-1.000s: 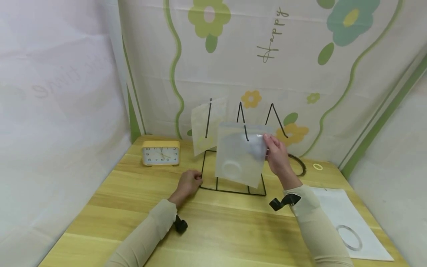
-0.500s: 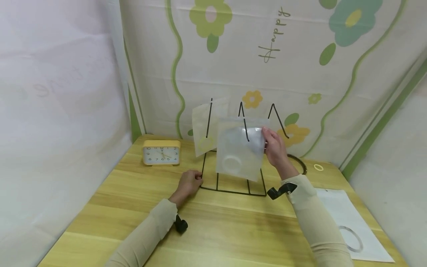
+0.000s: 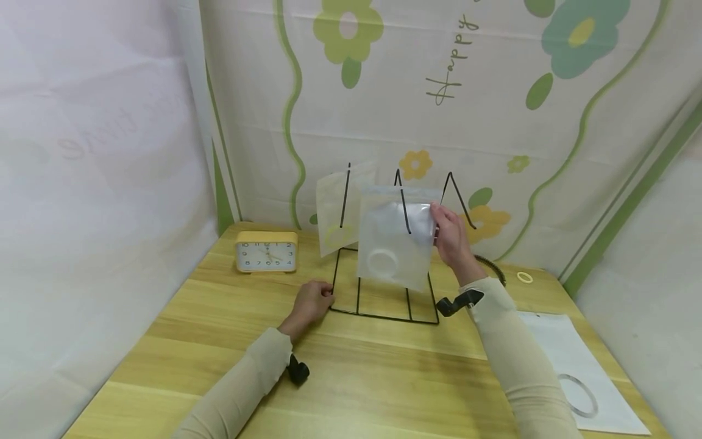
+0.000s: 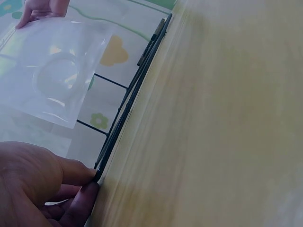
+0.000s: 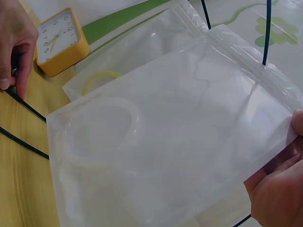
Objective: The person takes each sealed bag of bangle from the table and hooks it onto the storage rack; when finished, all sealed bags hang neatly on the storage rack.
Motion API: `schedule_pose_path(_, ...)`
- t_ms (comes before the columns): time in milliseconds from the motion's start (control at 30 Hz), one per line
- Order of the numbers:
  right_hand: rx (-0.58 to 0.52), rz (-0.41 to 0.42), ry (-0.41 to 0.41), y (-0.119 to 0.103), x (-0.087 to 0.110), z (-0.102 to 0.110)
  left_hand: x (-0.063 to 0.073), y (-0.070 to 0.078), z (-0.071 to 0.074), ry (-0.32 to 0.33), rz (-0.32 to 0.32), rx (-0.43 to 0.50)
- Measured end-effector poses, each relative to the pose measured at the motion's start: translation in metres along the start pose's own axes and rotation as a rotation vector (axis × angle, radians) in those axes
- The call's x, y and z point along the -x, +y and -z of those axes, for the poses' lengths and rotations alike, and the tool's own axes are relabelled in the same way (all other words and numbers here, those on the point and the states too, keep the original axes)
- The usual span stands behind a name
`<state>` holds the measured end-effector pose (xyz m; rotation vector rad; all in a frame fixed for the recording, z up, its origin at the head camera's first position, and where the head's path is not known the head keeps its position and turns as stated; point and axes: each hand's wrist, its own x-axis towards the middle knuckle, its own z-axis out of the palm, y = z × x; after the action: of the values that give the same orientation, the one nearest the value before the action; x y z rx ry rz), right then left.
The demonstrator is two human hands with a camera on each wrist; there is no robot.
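Note:
My right hand (image 3: 452, 235) pinches the upper right edge of a translucent zip bag (image 3: 392, 244) with a white ring (image 3: 382, 263) inside. The bag hangs upright at the middle hook of a black wire rack (image 3: 384, 316); that hook's prong slants down across the bag's front. A second zip bag (image 3: 330, 210), with a yellow ring (image 3: 338, 234) in it, hangs at the left hook. Low on the table, my left hand (image 3: 311, 302) holds the front left corner of the rack's base, thumb and fingers around the wire in the left wrist view.
A yellow clock (image 3: 267, 252) stands left of the rack. At the right lie a coiled dark band (image 3: 490, 268), a small pale yellow ring (image 3: 524, 277) and a larger white bag (image 3: 589, 366) with a grey ring (image 3: 578, 396). The rack's right hook (image 3: 460, 198) carries nothing.
My right hand has raised the bag a little, so its lower edge sits higher over the rack's base. My left hand stays at the rack corner.

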<state>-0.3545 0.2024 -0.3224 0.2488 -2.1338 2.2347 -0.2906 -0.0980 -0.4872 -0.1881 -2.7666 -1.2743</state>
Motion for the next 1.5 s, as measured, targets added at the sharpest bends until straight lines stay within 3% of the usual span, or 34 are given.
schedule_pose_path(200,0.004,0.012,0.015,0.0,-0.009,0.003,0.001,0.002,0.0,0.012,-0.007,0.002)
schedule_pose_path(467,0.008,-0.036,0.033,0.003,-0.016,0.01,0.004,0.004,-0.004,-0.017,-0.012,0.002)
schedule_pose_path(600,0.041,-0.02,0.031,0.003,-0.022,0.008,0.003,0.002,-0.004,-0.005,-0.013,0.002)
schedule_pose_path(900,-0.003,-0.065,0.035,-0.001,-0.037,0.005,0.003,0.001,-0.005,-0.001,-0.01,0.008)
schedule_pose_path(1233,0.086,-0.1,0.066,-0.004,-0.047,-0.001,0.002,0.002,-0.003,0.017,-0.026,-0.009)
schedule_pose_path(1500,0.035,-0.076,0.085,-0.003,-0.05,-0.006,0.002,-0.001,-0.003,0.029,-0.033,-0.006)
